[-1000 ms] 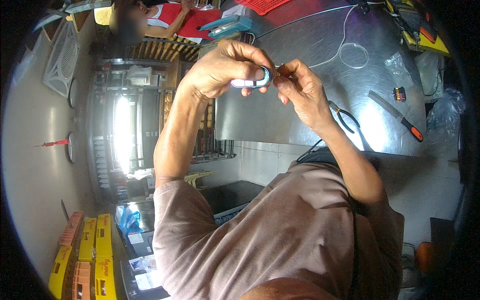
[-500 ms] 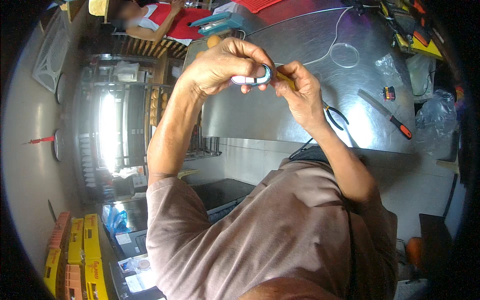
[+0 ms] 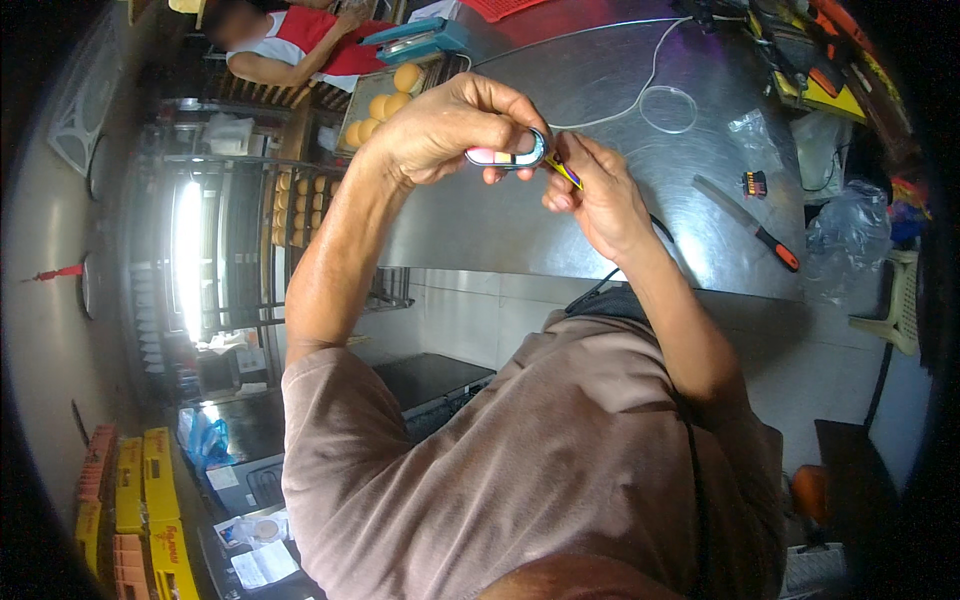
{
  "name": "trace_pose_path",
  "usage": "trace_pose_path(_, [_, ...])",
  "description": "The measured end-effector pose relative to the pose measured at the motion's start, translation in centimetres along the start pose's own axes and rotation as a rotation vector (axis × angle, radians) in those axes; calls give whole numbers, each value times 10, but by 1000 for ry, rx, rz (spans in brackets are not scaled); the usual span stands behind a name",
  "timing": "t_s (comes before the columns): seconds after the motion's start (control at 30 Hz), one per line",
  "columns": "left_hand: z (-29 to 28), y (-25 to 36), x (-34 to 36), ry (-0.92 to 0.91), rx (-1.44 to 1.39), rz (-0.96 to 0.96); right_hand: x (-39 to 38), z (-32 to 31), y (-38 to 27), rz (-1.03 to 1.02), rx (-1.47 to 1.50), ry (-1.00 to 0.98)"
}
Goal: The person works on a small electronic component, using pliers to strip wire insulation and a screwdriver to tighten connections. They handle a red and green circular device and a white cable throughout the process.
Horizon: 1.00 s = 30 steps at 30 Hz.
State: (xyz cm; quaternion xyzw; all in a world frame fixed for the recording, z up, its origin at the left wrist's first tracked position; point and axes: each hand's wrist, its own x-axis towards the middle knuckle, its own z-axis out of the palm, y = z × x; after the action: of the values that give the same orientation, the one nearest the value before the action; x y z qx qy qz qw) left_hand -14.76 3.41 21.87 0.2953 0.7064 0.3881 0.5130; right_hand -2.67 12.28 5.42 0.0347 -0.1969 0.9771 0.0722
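Raised over the steel table (image 3: 520,230), my left hand (image 3: 447,130) grips a small oval object (image 3: 485,157) with a dark rim and a pink and light top, thumb pressed on its right end. Just right of it, my right hand (image 3: 598,195) is closed on a slim yellow thing (image 3: 568,175), too small to identify, whose tip meets the oval object. A dark curved handle (image 3: 660,225) shows behind my right wrist. Farther right lie a knife with an orange-and-black handle (image 3: 778,252) and a small black-and-orange piece (image 3: 754,183).
A co-worker (image 3: 270,55) in red and white stands at upper left, near a teal scale (image 3: 420,35) and bread rolls (image 3: 388,105). A white cable (image 3: 650,75) crosses the table. Plastic bags (image 3: 850,240) and tools (image 3: 810,55) crowd the right. Yellow crates (image 3: 155,480) are stacked lower left.
My right hand has turned, showing more of the yellow thing between its fingers. The view has shifted, so the surroundings sit farther left and more rolls show.
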Motion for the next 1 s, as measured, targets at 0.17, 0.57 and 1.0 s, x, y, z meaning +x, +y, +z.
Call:
trace_pose_path(0.17, [3,0,0,8,-11,-17,-3,7,7,-360,-473,73])
trace_pose_path(0.57, [8,-3,-1,-13,-39,10,-14,3,1,-164,-264,18])
trace_pose_path(1.0, [13,-10,-2,-47,-112,16,-19,-16,14,-758,-881,146])
